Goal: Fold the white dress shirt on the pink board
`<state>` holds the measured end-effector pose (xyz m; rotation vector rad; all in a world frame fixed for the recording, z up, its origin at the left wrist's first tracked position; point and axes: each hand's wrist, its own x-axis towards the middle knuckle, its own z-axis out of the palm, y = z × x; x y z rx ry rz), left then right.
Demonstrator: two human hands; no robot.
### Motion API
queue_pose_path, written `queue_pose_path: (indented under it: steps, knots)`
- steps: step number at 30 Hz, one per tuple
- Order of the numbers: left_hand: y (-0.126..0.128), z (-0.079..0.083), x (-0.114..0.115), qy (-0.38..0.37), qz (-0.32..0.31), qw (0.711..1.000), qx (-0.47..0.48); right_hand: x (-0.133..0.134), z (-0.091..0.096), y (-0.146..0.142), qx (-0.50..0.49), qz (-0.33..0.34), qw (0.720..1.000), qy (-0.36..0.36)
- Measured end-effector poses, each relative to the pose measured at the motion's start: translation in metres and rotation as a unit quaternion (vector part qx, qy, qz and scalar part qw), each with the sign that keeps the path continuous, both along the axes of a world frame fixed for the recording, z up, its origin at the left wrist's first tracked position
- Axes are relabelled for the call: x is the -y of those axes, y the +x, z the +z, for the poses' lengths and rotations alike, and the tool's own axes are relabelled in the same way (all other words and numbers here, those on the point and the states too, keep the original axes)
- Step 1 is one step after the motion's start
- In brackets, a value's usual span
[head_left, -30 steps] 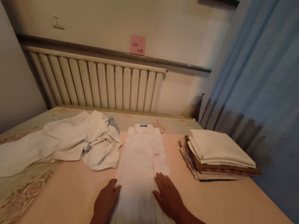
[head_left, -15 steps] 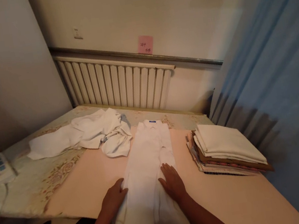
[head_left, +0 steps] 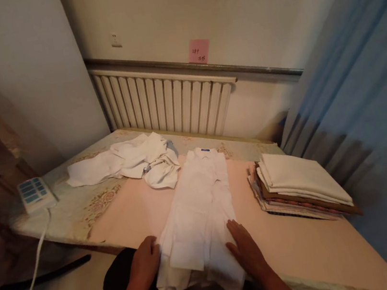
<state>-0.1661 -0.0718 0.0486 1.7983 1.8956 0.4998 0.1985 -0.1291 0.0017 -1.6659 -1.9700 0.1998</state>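
Observation:
A white shirt (head_left: 202,202) lies lengthwise in front of me, its collar with a blue label at the far end. Its sides are folded inward, and its lower end reaches the near table edge. Beside the shirt's left edge is my left hand (head_left: 146,261), its fingers curved and the thumb slightly apart, with nothing seen held. My right hand (head_left: 245,247) rests open along the lower right edge of the shirt, fingers stretched forward and thumb out over the cloth.
A crumpled white garment (head_left: 126,160) lies at the back left. At the right stands a stack of folded clothes (head_left: 304,179). A white power strip (head_left: 37,193) with a cord sits at the left corner. Behind the table is a radiator (head_left: 165,100); a blue curtain (head_left: 367,114) hangs at right.
The view has turned left. Both hands have moved outward toward the shirt's lower side edges; my right hand came off its middle. The lower part of the shirt is spread wider.

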Motion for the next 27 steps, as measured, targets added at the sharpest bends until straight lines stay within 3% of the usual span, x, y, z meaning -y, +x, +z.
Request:
queue_pose_path:
  steps: [5, 11, 15, 17, 20, 24, 27]
  knots:
    - [0.008, -0.004, 0.019, -0.016, 0.035, 0.999, -0.001, 0.055, 0.009, -0.002, -0.168, -0.103, 0.98, -0.035]
    - [0.02, -0.023, 0.017, -0.068, 0.114, 0.985, 0.114, 0.098, 0.026, -0.012, -0.424, -0.234, 0.87, -0.095]
    - [0.02, -0.034, 0.015, -0.047, 0.152, 0.975, 0.157, 0.106, 0.008, -0.016, -0.523, -0.22, 0.807, -0.163]
    - [0.019, -0.034, 0.014, -0.039, 0.168, 0.968, 0.181, 0.106, -0.004, -0.02, -0.547, -0.216, 0.783, -0.203]
    - [0.017, -0.031, 0.013, -0.033, 0.175, 0.96, 0.216, 0.103, -0.014, -0.032, -0.616, -0.191, 0.727, -0.237]
    - [0.016, -0.025, 0.016, -0.048, 0.158, 0.933, 0.319, 0.101, 0.0, -0.05, -0.706, -0.093, 0.663, -0.232]
    - [0.015, -0.018, 0.023, -0.15, 0.116, 0.873, 0.449, 0.103, 0.017, -0.057, -0.739, -0.041, 0.635, -0.223]
